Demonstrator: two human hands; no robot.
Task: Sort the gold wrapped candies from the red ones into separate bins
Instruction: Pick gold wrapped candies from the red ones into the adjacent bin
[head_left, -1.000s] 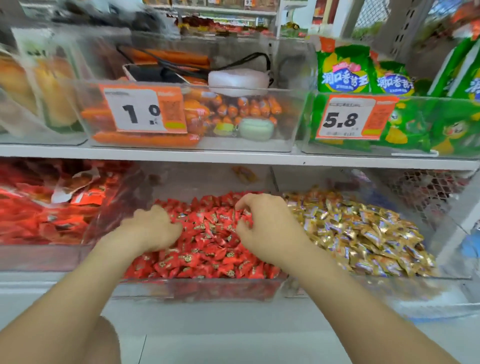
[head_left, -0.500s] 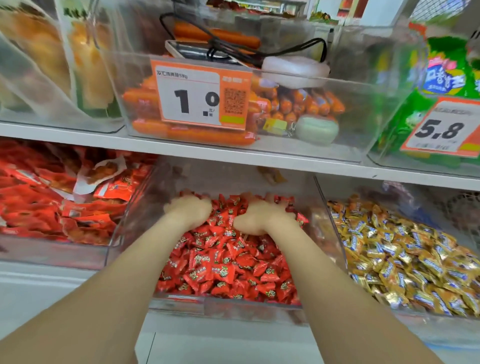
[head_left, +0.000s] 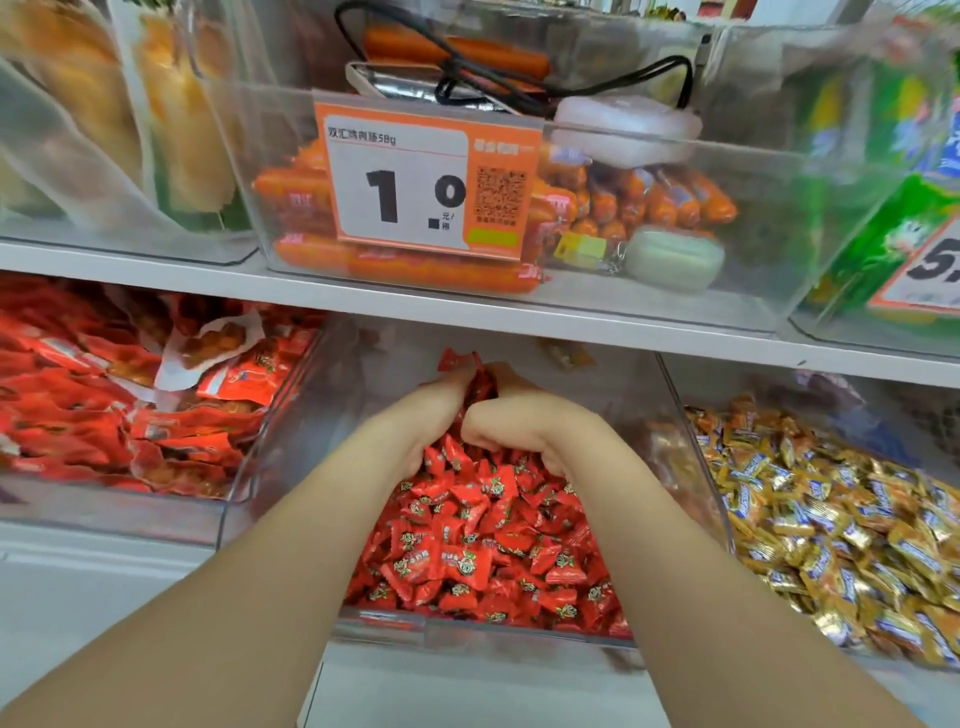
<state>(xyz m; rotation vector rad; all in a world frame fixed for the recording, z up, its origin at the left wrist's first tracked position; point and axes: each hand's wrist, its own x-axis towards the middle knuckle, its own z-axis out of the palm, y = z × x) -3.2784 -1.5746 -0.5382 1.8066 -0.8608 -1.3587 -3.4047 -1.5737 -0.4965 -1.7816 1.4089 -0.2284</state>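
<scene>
Both hands reach into the middle bin (head_left: 395, 626), a clear plastic box on the lower shelf. The left hand (head_left: 423, 415) and right hand (head_left: 524, 423) press together toward the back of that bin. Their fingers curl inward, clenching a bunch of red candies (head_left: 470, 382) between them. The held wrappers stick up between the 2 hands, above the knuckles and raised off the pile. The other red candies fill the front part of the bin, below the wrists and nearer the camera. The gold candies (head_left: 831, 525) lie heaped in the next bin, just right of the middle bin and apart from both hands. Above the middle bin hangs a price tag (head_left: 410, 182) reading 1.0.
</scene>
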